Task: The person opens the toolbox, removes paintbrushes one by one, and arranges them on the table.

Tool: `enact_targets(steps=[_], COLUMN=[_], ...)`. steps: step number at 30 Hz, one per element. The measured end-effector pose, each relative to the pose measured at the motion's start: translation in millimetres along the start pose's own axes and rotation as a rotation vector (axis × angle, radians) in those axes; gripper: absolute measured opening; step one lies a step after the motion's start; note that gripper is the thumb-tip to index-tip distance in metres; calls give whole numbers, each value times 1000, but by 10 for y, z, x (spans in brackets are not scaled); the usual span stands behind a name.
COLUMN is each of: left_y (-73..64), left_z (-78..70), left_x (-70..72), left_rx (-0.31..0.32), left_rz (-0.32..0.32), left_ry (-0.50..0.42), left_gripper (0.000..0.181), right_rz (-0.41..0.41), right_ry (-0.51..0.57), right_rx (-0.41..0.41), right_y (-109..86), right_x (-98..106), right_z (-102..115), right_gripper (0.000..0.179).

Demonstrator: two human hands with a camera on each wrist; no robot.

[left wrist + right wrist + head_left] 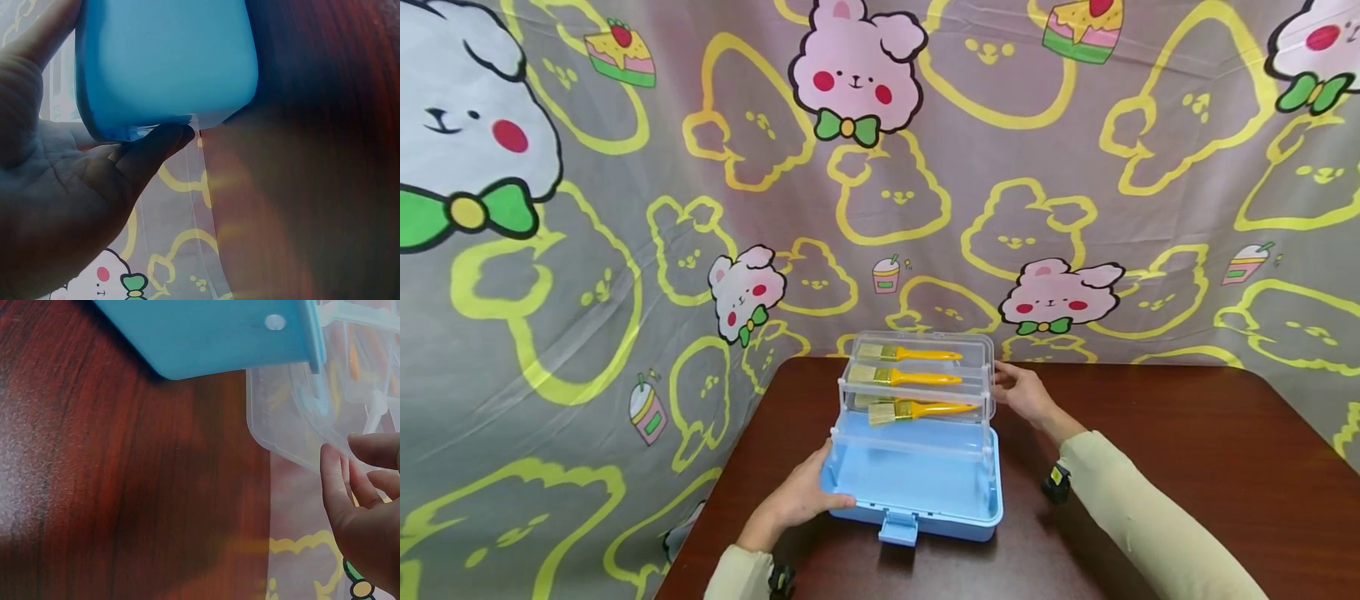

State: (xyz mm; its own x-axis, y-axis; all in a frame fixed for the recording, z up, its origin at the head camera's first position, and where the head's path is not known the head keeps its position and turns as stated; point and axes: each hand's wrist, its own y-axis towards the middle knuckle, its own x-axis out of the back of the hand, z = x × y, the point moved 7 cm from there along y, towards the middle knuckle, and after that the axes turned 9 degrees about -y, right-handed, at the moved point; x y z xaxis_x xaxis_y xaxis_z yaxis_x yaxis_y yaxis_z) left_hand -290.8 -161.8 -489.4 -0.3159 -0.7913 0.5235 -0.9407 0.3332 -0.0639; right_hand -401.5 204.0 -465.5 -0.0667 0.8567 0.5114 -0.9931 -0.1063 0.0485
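A light blue storage box stands unfolded on the table, its bottom bare inside and its front latch hanging outward. Clear trays rise in steps at the back, below the raised transparent lid. Several paintbrushes with yellow handles and pale bristles lie across the trays. My left hand grips the box's left side, thumb over the front rim; the left wrist view shows fingers along the blue wall. My right hand pinches the lid's right edge, thumb and fingers either side.
The dark reddish-brown table extends widely to the right of the box. A fabric backdrop with cartoon rabbits hangs behind the table and along its left side.
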Motion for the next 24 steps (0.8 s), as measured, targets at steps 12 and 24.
enact_targets(steps=[12, 24], left_y=[-23, -35], left_z=[-33, -42], left_x=[-1, -9], left_rx=[20, 22], left_rz=[-9, -9], left_ry=[0, -6], left_gripper=[114, 110], right_rz=[24, 53], right_ry=[-30, -28], right_rx=[-8, -13], right_y=[14, -22], right_x=[-54, -111], right_z=[-55, -103], right_gripper=[61, 60])
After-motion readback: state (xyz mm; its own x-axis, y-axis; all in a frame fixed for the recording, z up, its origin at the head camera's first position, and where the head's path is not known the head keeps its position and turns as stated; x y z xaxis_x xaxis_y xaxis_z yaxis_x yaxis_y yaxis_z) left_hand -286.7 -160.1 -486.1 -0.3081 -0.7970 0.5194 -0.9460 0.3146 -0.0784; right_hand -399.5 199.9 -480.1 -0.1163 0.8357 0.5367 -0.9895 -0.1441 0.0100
